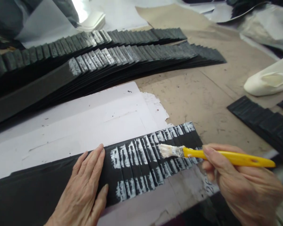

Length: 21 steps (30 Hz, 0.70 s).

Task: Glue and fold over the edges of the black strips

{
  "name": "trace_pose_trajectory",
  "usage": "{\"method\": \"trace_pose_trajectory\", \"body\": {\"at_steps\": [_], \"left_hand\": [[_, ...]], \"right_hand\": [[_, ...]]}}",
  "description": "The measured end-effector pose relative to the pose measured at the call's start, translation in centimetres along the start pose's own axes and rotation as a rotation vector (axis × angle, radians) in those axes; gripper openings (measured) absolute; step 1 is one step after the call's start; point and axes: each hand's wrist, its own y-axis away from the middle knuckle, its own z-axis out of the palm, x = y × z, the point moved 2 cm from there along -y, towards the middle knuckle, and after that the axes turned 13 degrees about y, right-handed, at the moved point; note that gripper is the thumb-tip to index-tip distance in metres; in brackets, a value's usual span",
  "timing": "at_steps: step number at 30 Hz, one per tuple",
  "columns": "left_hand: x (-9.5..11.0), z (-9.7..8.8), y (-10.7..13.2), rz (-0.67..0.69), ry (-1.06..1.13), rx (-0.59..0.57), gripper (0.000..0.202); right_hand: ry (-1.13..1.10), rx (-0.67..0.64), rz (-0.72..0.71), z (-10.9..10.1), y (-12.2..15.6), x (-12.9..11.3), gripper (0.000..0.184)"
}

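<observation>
My left hand (85, 185) lies flat with fingers stretched on a stack of black strips (37, 188), which fan out in overlapping steps toward the right. White, glue-like paste (139, 150) streaks the stepped ends in two bands, with bare black between them. My right hand (242, 185) is closed around the yellow handle of a paintbrush (202, 153). The brush's whitened bristles point left and meet the fanned ends near the middle of the stepped part.
Two long fanned rows of black strips (132, 56) lie at the back, some ends whitish. White paper (85, 122) lies beneath the near stack. At right are a cream shoe-shaped form (269, 78) and another black fanned stack (261, 122). Brown board (193, 91) covers the table.
</observation>
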Motion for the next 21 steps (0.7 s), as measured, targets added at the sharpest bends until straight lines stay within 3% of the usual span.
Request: {"method": "trace_pose_trajectory", "body": {"at_steps": [3,6,9,12,16,21], "left_hand": [[0.0,0.0,-0.1,0.01,-0.004,0.013,0.068],[0.0,0.0,-0.3,0.032,-0.019,0.028,0.067],[-0.2,0.1,-0.3,0.052,-0.033,0.046,0.067],[-0.7,0.4,0.0,0.062,-0.046,0.062,0.067],[-1.4,1.0,0.4,0.089,-0.059,0.084,0.067],[-1.4,1.2,0.3,0.057,-0.034,0.126,0.066]], "right_hand": [[-0.044,0.022,0.072,-1.3,-0.4,0.5,0.019],[-0.226,0.107,0.133,-2.1,0.1,-0.2,0.011],[-0.395,0.095,0.14,-1.2,1.0,-1.4,0.006],[-0.442,-0.016,0.089,0.8,1.2,-1.9,0.011],[-0.372,-0.119,0.071,2.3,-0.4,-0.3,0.02],[-0.322,-0.067,0.125,1.3,-2.3,2.2,0.024]]}}
